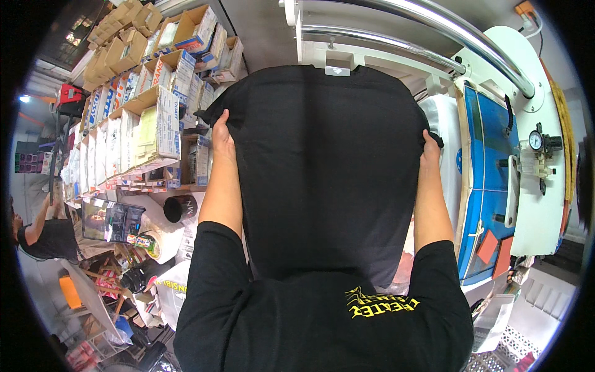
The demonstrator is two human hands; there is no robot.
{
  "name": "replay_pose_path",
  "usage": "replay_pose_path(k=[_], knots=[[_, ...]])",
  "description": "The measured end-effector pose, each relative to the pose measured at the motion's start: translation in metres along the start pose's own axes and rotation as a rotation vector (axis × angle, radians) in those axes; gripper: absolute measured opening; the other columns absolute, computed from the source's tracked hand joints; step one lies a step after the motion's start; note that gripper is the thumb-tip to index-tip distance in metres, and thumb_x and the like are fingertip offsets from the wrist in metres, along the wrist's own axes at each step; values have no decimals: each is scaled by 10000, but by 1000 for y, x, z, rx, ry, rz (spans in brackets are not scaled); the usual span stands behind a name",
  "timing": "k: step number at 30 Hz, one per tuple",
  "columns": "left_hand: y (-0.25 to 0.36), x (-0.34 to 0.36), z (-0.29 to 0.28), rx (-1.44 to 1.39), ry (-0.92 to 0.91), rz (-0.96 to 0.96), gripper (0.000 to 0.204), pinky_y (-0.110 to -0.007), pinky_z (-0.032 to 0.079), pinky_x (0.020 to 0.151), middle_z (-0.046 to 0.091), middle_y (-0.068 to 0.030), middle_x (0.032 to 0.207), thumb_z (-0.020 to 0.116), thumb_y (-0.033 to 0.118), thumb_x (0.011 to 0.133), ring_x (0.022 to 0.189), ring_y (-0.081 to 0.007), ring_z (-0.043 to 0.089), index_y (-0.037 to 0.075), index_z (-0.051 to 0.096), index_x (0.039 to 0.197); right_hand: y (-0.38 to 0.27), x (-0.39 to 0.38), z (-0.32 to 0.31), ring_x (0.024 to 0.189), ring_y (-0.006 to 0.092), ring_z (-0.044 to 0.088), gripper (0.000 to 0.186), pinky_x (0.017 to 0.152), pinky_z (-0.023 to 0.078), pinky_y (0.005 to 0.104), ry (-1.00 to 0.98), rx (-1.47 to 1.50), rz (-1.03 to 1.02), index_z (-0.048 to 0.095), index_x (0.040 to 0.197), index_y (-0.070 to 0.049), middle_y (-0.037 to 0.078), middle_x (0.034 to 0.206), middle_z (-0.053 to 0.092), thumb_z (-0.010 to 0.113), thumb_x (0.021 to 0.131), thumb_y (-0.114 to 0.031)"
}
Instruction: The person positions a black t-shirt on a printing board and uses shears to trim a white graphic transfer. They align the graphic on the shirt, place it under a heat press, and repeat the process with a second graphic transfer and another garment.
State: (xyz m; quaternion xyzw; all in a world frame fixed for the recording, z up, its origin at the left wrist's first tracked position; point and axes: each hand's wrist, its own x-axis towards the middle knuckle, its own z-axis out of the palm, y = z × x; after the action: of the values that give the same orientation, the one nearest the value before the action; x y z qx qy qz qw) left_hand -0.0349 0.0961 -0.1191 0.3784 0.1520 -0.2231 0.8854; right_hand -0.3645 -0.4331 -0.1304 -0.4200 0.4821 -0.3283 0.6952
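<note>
A black T-shirt (328,173) is spread in front of me, its collar with a small pale label at the far end and the fabric hanging back toward my body. My left hand (222,131) grips its left edge near the sleeve, the thumb lying over the cloth. My right hand (430,147) grips the right edge near the other sleeve, where the fabric bunches a little. The fingers of both hands are partly hidden by the shirt.
A white press with chrome bars (508,68), blue pad (489,149) and gauge (537,141) stands right. Left are stacked cardboard boxes (158,118), a laptop (111,217) and a dark mug (181,208). Another person (43,239) in dark clothing is at the far left.
</note>
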Motion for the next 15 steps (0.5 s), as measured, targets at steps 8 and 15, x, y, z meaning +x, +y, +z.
replay_pose_path(k=[8, 15], knots=[[-41, 7, 5, 1265, 250, 202, 557, -388, 500, 847, 682, -208, 1087, 750, 313, 840, 975, -296, 667, -103, 602, 1179, -24, -96, 48, 1022, 278, 634, 460, 873, 464, 370, 72, -902, -221, 621, 1104, 122, 198, 1066, 682, 736, 868, -255], [-44, -195, -23, 961, -78, -82, 583, -326, 462, 924, 644, -149, 1195, 412, 446, 1037, 1070, -201, 607, -67, 569, 1265, 21, -237, -89, 1010, 228, 607, 532, 883, 459, 374, -249, -540, 208, 647, 1147, 47, 145, 1151, 665, 455, 1033, -436]])
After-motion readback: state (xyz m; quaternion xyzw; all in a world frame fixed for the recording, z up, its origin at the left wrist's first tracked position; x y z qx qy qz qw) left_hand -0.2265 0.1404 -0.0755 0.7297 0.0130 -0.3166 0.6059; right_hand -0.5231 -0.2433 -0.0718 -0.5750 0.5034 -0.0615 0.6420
